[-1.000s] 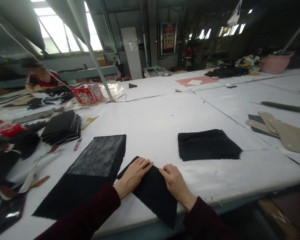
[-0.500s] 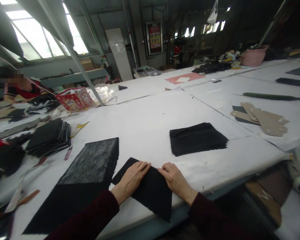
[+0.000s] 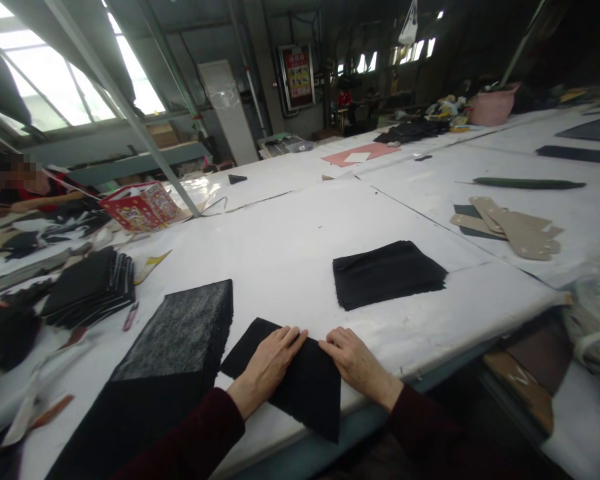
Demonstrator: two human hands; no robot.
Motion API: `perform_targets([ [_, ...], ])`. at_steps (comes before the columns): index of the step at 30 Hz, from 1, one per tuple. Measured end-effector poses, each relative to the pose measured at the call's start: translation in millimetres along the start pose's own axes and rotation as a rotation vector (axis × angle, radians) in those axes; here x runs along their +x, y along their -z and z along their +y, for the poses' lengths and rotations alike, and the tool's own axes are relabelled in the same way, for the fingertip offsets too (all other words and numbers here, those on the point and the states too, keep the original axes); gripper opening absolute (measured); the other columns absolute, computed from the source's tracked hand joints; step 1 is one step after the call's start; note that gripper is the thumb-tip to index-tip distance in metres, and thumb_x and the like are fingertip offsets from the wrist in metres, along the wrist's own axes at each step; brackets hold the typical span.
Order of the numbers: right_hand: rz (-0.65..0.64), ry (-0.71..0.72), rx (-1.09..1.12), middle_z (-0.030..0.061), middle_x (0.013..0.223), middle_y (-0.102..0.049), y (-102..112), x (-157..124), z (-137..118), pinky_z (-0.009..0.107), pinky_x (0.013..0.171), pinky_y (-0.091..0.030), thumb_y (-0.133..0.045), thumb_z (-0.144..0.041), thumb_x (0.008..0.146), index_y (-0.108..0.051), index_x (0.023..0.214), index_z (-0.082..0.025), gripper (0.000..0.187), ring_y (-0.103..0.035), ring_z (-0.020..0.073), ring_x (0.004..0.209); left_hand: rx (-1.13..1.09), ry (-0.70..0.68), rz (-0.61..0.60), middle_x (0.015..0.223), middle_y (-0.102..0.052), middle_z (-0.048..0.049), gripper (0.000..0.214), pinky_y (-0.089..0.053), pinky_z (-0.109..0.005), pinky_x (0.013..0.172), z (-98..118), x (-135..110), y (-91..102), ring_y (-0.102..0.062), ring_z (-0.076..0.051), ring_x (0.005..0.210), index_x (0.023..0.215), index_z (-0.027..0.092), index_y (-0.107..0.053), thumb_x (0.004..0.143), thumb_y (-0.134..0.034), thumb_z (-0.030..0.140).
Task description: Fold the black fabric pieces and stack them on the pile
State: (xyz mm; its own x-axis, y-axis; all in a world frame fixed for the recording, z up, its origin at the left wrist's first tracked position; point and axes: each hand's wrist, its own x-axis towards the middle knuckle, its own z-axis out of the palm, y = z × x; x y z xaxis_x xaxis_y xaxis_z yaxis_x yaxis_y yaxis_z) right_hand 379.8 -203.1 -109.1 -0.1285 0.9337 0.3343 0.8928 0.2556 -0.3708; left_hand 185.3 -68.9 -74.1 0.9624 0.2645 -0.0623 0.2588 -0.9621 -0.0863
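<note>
From here one black cloth (image 3: 307, 393) lies unstacked under left hand (image 3: 269, 363), right hand (image 3: 356, 363) at its edge, pinch unclear; grey-topped stack (image 3: 173, 333) left of the grip, black stack (image 3: 387, 275) beyond, rightward.

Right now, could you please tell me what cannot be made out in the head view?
Head view:
Black cloth piece: the part under the left hand, which hides it.
Larger black stack: its near end, partly covered by the left sleeve and cut off by the bottom edge.
Wall poster: its wording, too small and blurred.
</note>
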Motion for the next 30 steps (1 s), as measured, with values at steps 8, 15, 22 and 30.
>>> perform_targets([
  [8, -0.037, 0.015, -0.037, 0.0074, 0.098, -0.052, 4.6, -7.8, 4.0, 0.037, 0.084, -0.038, -0.042, -0.005, 0.094, -0.056, 0.119, -0.016, 0.03, -0.045, 0.0224, 0.092, 0.088, 0.011, -0.059, 0.11, -0.054, -0.0048, 0.073, -0.046, -0.033, 0.084, 14.5, 3.1, 9.2, -0.053, -0.02, 0.096, 0.15, 0.033, -0.022, 0.087, -0.044, 0.004],
  [15, -0.042, 0.015, -0.042, 0.0074, 0.097, -0.052, 9.2, -14.9, 6.0, 0.037, 0.084, -0.038, -0.041, -0.007, 0.095, -0.057, 0.116, -0.015, 0.028, -0.045, 0.0225, 0.092, 0.179, 0.016, -0.02, 0.105, -0.052, -0.0052, 0.077, -0.045, -0.035, 0.083, 23.8, 4.6, 7.0, -0.051, -0.021, 0.093, 0.153, 0.032, -0.014, 0.088, -0.045, 0.005],
  [22, -0.04, 0.021, -0.065, 0.0071, 0.095, -0.051, 12.5, -20.3, 5.9, 0.036, 0.082, -0.038, -0.042, -0.006, 0.094, -0.058, 0.109, -0.015, 0.024, -0.044, 0.0218, 0.09, 0.223, 0.049, -0.005, 0.102, -0.052, -0.0052, 0.078, -0.045, -0.034, 0.081, 30.7, 6.6, 7.2, -0.051, -0.021, 0.091, 0.153, 0.033, -0.012, 0.087, -0.047, 0.006],
  [30, -0.057, 0.026, -0.158, 0.0071, 0.096, -0.053, 19.0, -23.4, 1.4, 0.037, 0.083, -0.037, -0.047, -0.005, 0.091, -0.058, 0.107, -0.015, 0.022, -0.045, 0.0225, 0.09, 0.247, 0.026, -0.013, 0.105, -0.051, -0.0065, 0.081, -0.043, -0.035, 0.081, 32.0, 7.9, 3.9, -0.05, -0.023, 0.092, 0.152, 0.038, -0.011, 0.086, -0.047, 0.006],
])
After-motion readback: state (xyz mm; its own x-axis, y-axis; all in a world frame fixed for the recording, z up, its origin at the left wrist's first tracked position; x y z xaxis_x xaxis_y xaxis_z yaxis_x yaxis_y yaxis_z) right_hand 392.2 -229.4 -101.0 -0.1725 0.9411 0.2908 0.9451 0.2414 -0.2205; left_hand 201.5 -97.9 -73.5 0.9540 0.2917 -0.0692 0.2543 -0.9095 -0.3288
